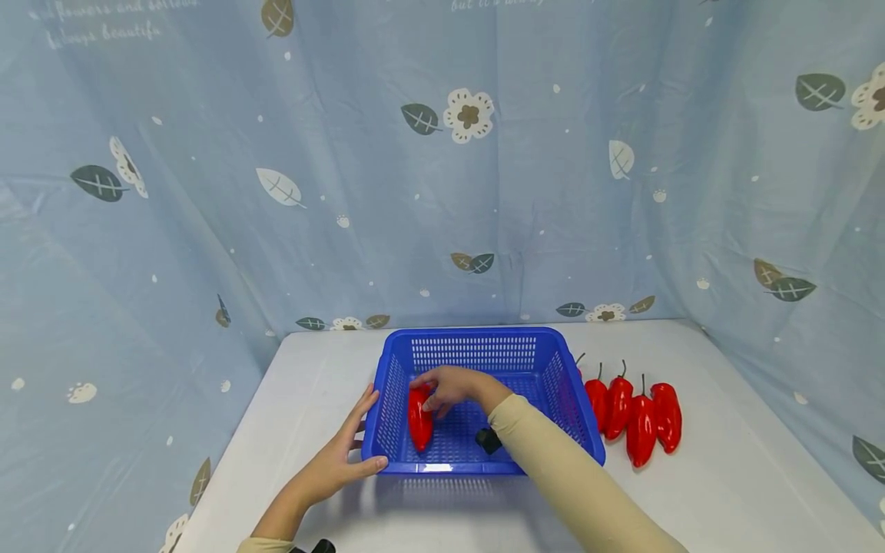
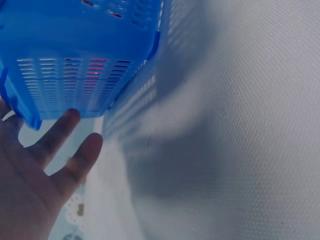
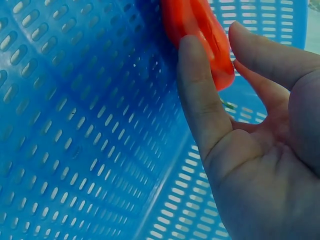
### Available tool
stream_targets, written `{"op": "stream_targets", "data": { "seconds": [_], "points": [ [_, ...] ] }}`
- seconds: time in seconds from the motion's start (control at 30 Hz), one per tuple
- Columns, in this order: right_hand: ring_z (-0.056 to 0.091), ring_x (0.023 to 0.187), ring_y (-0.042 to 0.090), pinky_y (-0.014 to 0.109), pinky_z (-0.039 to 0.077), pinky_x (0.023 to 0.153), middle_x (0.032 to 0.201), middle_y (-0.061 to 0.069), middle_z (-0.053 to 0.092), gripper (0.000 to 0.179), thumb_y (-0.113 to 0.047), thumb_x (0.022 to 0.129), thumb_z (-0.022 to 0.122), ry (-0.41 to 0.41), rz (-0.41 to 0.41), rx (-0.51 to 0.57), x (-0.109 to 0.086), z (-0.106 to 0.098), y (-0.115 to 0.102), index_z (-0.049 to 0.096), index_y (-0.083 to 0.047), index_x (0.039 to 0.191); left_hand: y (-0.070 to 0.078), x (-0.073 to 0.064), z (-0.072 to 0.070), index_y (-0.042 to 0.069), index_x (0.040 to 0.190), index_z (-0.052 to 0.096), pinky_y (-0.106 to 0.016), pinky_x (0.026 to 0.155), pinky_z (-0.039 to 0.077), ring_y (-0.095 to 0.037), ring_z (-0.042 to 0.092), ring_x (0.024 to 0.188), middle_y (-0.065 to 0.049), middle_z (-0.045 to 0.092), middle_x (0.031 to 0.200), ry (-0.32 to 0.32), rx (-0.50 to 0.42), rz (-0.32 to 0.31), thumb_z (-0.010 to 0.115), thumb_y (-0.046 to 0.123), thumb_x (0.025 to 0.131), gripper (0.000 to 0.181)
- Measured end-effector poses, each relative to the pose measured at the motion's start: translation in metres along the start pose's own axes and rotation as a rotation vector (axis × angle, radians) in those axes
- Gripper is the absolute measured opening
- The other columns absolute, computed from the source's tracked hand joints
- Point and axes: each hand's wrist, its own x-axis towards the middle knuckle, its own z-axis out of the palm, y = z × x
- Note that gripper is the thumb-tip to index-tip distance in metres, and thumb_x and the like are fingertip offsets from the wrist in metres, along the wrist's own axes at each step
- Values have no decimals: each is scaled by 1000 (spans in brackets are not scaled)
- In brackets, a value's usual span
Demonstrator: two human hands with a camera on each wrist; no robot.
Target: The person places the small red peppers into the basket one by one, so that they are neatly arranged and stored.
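Observation:
A glossy red pepper (image 1: 419,418) lies lengthwise at the left side inside the blue plastic basket (image 1: 484,467). My right hand (image 1: 452,386) reaches over the basket and holds this pepper near its upper end. In the right wrist view the thumb and fingers of the right hand (image 3: 250,135) stand on either side of the red pepper (image 3: 197,35), over the slotted basket wall. My left hand (image 1: 336,455) is spread at the basket's left side, its thumb at the front left corner and fingertips along the left rim. The left wrist view shows its straight fingers beside the basket (image 2: 75,45).
Right of the basket, several more red peppers (image 1: 641,430) with dark stems lie close together on the white table (image 1: 733,476). One is partly hidden behind the basket's right rim. A blue patterned curtain (image 1: 373,192) hangs behind the table and along both sides.

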Motion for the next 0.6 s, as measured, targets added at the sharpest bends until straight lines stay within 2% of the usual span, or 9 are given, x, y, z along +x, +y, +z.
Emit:
{"op": "stream_targets", "data": {
  "seconds": [0.2, 0.4, 0.6],
  "points": [
    [68, 96, 30, 51, 57, 86, 137, 22, 55, 53, 3, 92, 70, -1, -4, -9, -3, -1, -2, 61, -11, 142, 3, 0, -1, 25, 165, 9, -63, 105, 41, -46, 38, 139, -6, -3, 172, 1, 0, -23, 74, 26, 89, 100],
    [69, 96, 31, 50, 58, 85, 139, 22, 55, 51, 4, 92, 69, 20, -33, -50, -7, -4, -3, 61, -10, 141, 4, 0, -2, 23, 165, 10, -62, 104, 43, -47, 38, 138, -9, -3, 171, -2, 17, -3, 74, 26, 89, 99],
    [70, 100, 37, 47, 59, 80, 141, 26, 52, 52, 9, 91, 67, 24, -70, -28, -10, -7, -1, 61, -4, 141, 1, 0, -1, 27, 165, 10, -58, 105, 43, -44, 38, 139, -5, -3, 172, 7, 9, -30, 75, 26, 89, 99]
  ]
}}
